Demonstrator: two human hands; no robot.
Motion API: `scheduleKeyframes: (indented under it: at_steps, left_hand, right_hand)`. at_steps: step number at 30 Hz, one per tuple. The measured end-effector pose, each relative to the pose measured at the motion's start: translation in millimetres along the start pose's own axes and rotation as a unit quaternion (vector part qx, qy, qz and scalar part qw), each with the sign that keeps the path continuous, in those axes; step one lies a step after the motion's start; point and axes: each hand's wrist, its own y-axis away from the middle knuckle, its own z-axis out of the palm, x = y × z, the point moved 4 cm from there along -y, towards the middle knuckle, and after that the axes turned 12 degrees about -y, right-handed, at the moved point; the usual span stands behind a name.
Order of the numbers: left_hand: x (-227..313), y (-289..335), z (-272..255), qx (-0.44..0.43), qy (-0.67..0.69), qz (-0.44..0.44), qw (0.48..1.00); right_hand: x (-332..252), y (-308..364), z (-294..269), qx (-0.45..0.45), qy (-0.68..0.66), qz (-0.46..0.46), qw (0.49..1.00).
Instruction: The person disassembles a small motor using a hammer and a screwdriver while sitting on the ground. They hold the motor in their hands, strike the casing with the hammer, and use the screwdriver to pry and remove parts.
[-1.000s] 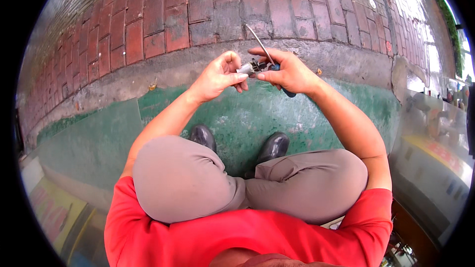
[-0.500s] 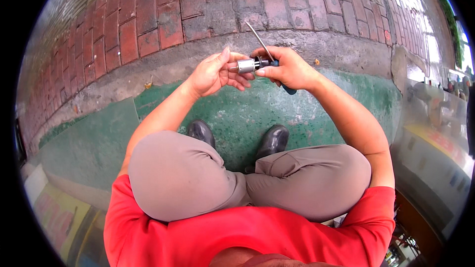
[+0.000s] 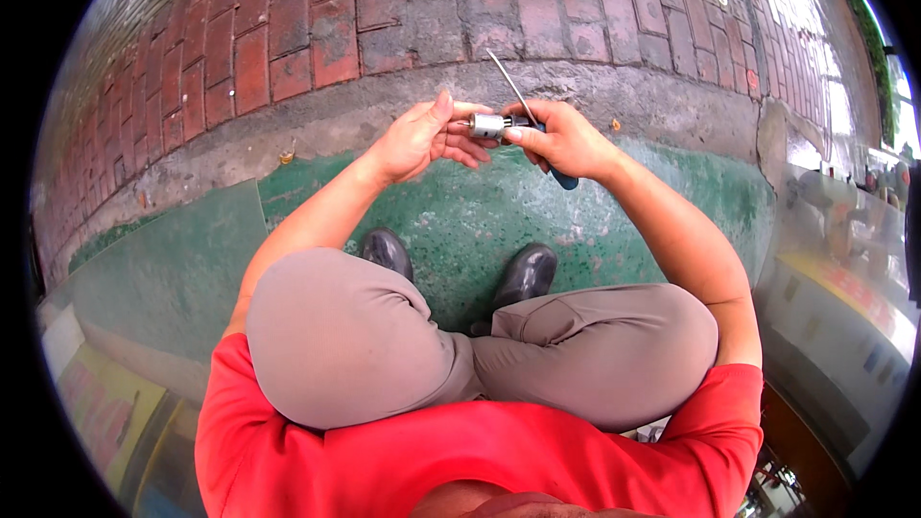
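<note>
A small silver cylindrical motor point(image 3: 486, 126) with a thin shaft at its left end lies sideways between my hands. Its dark right end is gripped by the thumb and fingers of my right hand point(image 3: 564, 138). That same hand also holds a screwdriver point(image 3: 565, 178), whose dark blue handle shows below the fingers and whose long thin metal blade slants up and left beyond the motor. Beside the motor's shaft end, my left hand point(image 3: 418, 141) is open, thumb up and fingers stretched out. Its fingertips reach close to the motor; I cannot tell whether they touch it.
Below my hands is a worn green floor point(image 3: 436, 201), with my dark shoes point(image 3: 530, 271) on it. A grey concrete edge point(image 3: 336, 117) separates it from wet red brick paving point(image 3: 422, 0). My bent knees point(image 3: 331, 326) are close beneath. A translucent panel point(image 3: 835, 259) stands at the right.
The motor and the right hand with the screwdriver have shifted slightly to the right. The motor has turned a little, and the left fingers sit farther toward its shaft end.
</note>
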Motion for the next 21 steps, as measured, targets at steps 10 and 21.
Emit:
scheduleKeyframes:
  at_steps: [10,21]
  left_hand:
    - [2,-1,2,0.061,-0.130,0.027,0.989]
    - [13,4,11,0.176,-0.353,0.105,0.913]
  right_hand:
    - [10,-4,5,-0.016,-0.061,0.004,0.998]
    - [2,-4,11,0.008,-0.017,0.006,1.000]
